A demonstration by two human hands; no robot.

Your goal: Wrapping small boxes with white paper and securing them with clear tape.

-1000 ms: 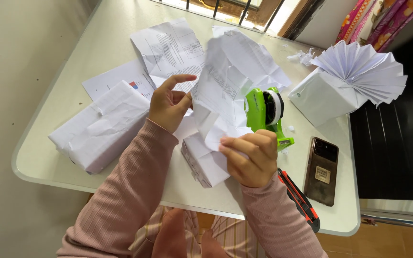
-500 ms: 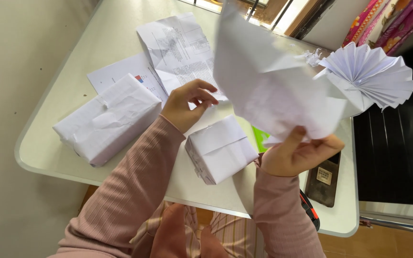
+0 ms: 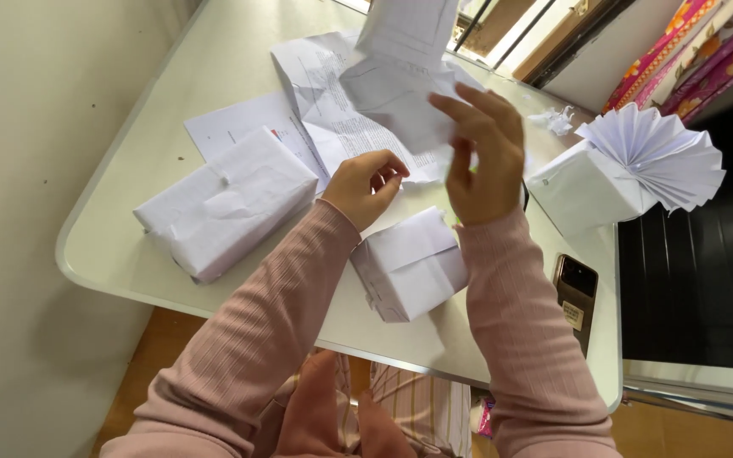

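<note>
The right hand [image 3: 484,157] was up in the air above the pale rounded table [image 3: 154,119]. Its fingers were partly spread, and its fingertips pinched a crumpled white sheet of paper with small print [image 3: 400,93]. The sheet stood up high, and its top went out of the picture. The left hand [image 3: 362,188] was lower and just beside it. Its fingers were curled in, and they touched the bottom edge of the same sheet. I could not tell if the left hand really gripped the paper or only rested on it.

Under both hands lay a small box wrapped in white paper [image 3: 413,263], close to the near edge of the table. Neither hand touched it. A bigger wrapped white parcel [image 3: 226,199] lay to the left, well apart from the hands. More flat printed sheets [image 3: 243,127] lay behind it. On the right stood a white wrapped box with a folded paper fan on top [image 3: 629,170]. A dark phone [image 3: 574,293] lay near the right sleeve.

It looked like the loose sheet was being lifted and opened out, so the wrapping work seemed to be in the paper-handling part. The next move would likely need both hands to pull the sheet flat and hold it gently, since thin crumpled paper can tear
</note>
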